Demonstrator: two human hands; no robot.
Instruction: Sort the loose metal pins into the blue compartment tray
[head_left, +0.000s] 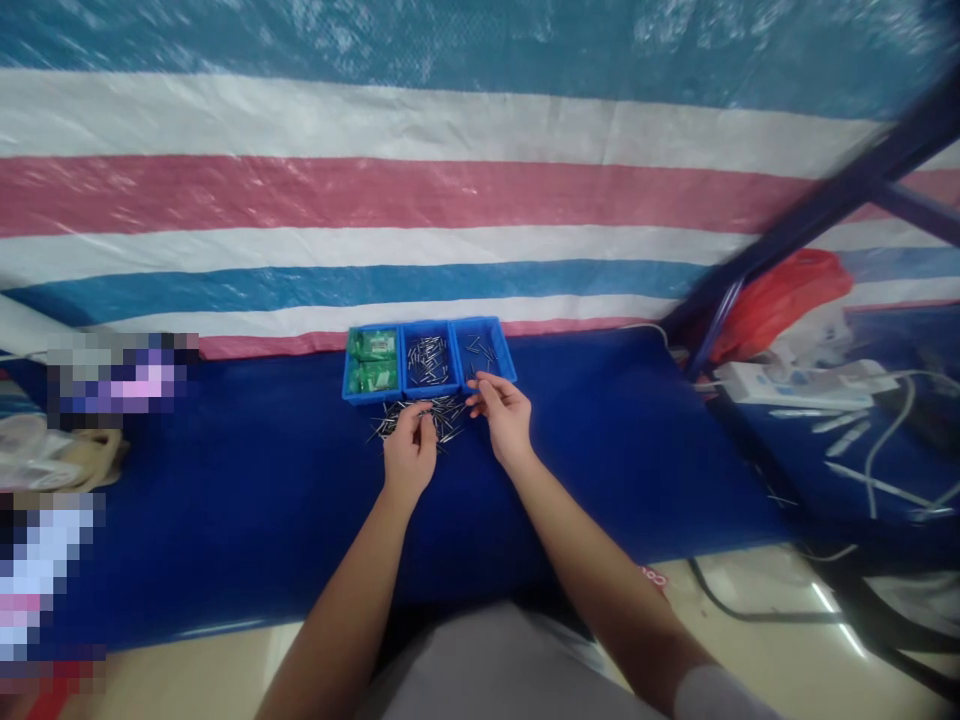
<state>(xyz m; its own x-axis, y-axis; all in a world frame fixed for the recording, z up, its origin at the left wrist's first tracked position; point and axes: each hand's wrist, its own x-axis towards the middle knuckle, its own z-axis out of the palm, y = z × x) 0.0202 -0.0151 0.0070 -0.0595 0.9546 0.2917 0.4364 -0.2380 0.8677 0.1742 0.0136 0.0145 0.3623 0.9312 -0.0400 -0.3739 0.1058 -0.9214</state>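
A loose pile of thin, dark, shiny rod-like pieces [448,418] lies on the blue table in front of three joined blue bins. My left hand [410,450] is over the left part of this pile, thumb and fingers pinched; what is between them is too small to make out. At the front edge of the right bin [504,350], my right hand [508,418] has its thumb and fingers drawn together, and their contents cannot be made out. A few thin pieces lie in that bin. Many short pieces fill the middle bin [430,390]. Green packets [373,360] sit in the left bin.
A striped plastic sheet [450,195] hangs behind the blue table [600,480]. At the right are a dark metal post [787,225], a red bag [787,295] and a white power strip [795,385] with cables. Clear plastic-wrapped items [45,455] and blurred-out patches occupy the left.
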